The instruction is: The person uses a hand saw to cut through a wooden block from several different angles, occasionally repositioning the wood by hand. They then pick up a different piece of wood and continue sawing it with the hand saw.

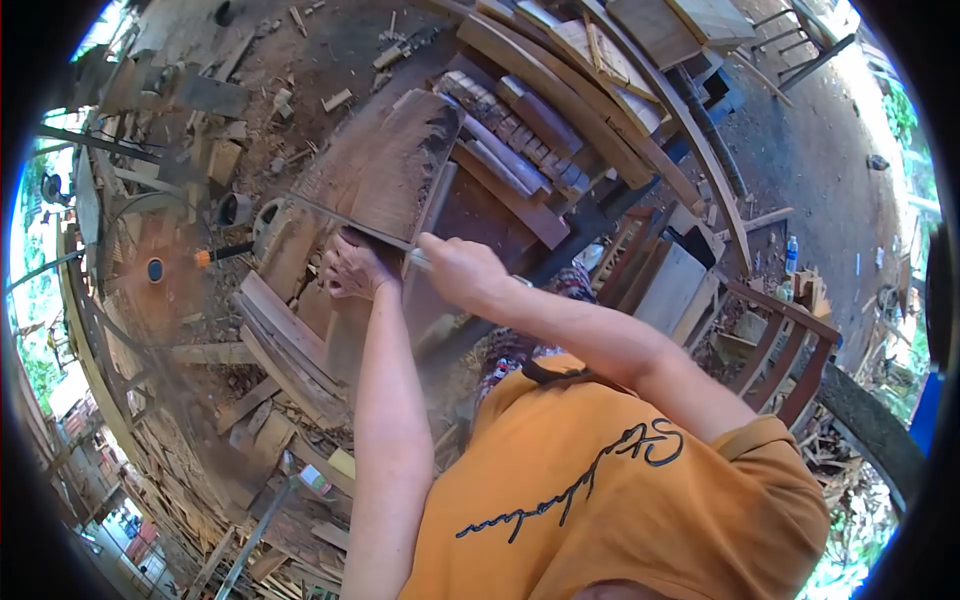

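My right hand [465, 272] is closed around the pale handle of a long, narrow-bladed tool [345, 218], whose exact kind does not show. The thin blade slants up and left across a wide, rough-edged wooden board [375, 165]. Close below the blade, my left hand [355, 270] has its fingers curled down over a brown piece of wood [342, 318]. The fingers hide part of that piece. Both hands are near each other, with the blade passing just above the left knuckles.
A fan [155, 270] with a blurred orange middle stands at left. Stacked timber [540, 135] and long curved planks [660, 110] lie beyond the board. Right are a red-brown slatted wooden frame [790, 350] and a water bottle [792, 255]. Wood scraps [270, 440] litter the ground.
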A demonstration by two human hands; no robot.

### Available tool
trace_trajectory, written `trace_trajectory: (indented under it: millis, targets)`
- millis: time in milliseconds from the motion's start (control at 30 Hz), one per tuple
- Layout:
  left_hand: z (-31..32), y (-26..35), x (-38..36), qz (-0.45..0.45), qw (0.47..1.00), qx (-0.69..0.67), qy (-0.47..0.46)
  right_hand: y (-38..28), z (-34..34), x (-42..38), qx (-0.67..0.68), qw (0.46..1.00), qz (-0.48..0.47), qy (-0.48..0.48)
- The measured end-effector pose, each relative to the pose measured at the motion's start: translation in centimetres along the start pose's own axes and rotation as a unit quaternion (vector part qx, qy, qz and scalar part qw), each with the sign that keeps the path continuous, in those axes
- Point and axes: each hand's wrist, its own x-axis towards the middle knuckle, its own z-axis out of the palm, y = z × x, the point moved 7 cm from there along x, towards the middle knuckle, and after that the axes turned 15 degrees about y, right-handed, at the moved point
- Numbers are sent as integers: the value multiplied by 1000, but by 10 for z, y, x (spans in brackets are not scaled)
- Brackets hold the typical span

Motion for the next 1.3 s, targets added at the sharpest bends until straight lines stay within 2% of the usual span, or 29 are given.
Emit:
trace_trajectory:
  millis: [100, 167, 300, 333, 467, 500, 567, 600, 733, 800, 867, 933, 1000, 1067, 1133, 1200, 1300]
  targets:
    - [-13, 10, 0, -8, 1000, 10, 17, 0, -5, 13, -8, 1000, -20, -16]
    - [-5, 4, 0, -38, 999, -2, -20, 2, -7, 11, -5, 1000, -23, -9]
    - [3, -5, -10, 0, 998, -16, 65, 1, -9, 12, -10, 1000, -18, -6]
    - [-4, -2, -11, -26, 999, 32, -11, 2, -9, 16, -10, 999, -1, -41]
    - [-11, 2, -10, -49, 999, -3, 10, 2, -8, 6, 30, 998, -39, -50]
    - [-8, -1, -9, -54, 998, 0, 11, 0, -11, 2, 23, 998, -44, -27]
    - [-5, 5, -8, 6, 998, -64, 28, -9, -27, -9, 9, 999, -38, -9]
    - [-7, 7, -8, 24, 998, -50, 33, -13, -45, -21, -2, 999, -25, -19]
    - [-7, 7, -8, 15, 1000, -18, 0, 5, -84, -64, -61, 996, -6, -57]
    - [-8, 10, -8, 37, 999, -21, 25, 9, -75, -60, -73, 996, 7, -56]
    - [-4, 7, -9, 35, 999, -16, 16, 2, -39, -26, -9, 998, -55, -7]
    - [-6, 9, -7, 25, 1000, -15, -6, -5, 4, 7, -21, 999, -24, -17]
    - [-8, 11, -4, 13, 1000, -17, 6, -4, 1, 12, -16, 999, -31, -14]
    - [-6, 9, -9, -8, 1000, -25, 9, -9, -14, 1, -27, 998, -57, 4]
    - [-3, 5, -7, -5, 999, -23, 24, -3, -41, -28, 15, 999, -27, -18]
    - [-4, 8, -5, -1, 1000, -18, 16, 12, -80, -63, -36, 999, 23, -31]
    - [-4, 6, -6, 0, 1000, -14, 0, 24, -94, -71, -60, 997, 30, -45]
